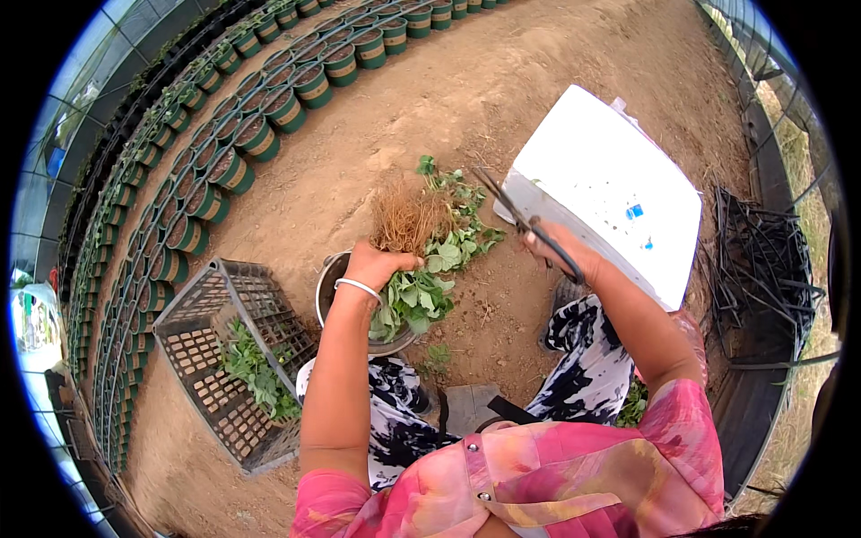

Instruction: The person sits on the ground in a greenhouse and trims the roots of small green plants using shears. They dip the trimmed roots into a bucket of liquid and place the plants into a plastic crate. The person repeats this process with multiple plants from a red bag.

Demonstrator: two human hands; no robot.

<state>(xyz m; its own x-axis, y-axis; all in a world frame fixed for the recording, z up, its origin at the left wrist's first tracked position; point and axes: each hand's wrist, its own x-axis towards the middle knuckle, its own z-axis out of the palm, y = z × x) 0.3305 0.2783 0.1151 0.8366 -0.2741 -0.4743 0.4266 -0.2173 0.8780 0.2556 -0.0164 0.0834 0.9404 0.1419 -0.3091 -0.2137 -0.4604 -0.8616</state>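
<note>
My left hand point(381, 264) grips a bundle of leafy seedlings point(416, 296). Their tangled brown roots point(407, 218) point away from me, and the green leaves hang towards me over a metal bucket point(325, 296). The bucket's inside is mostly hidden by the hand and leaves. In my right hand point(562, 245) is a pair of scissors point(501, 195), its blades pointing up and left, apart from the roots. Whether the blades are spread is hard to tell. More leafy plants point(464, 232) lie on the soil just beyond the bundle.
A black plastic crate point(202, 350) with green plants point(259, 373) stands at left. To the right is a white foam box point(605, 168) with blue scraps on top. Rows of green pots point(232, 171) with thin pipes curve along the left. Black drip tubing point(760, 269) is heaped far right.
</note>
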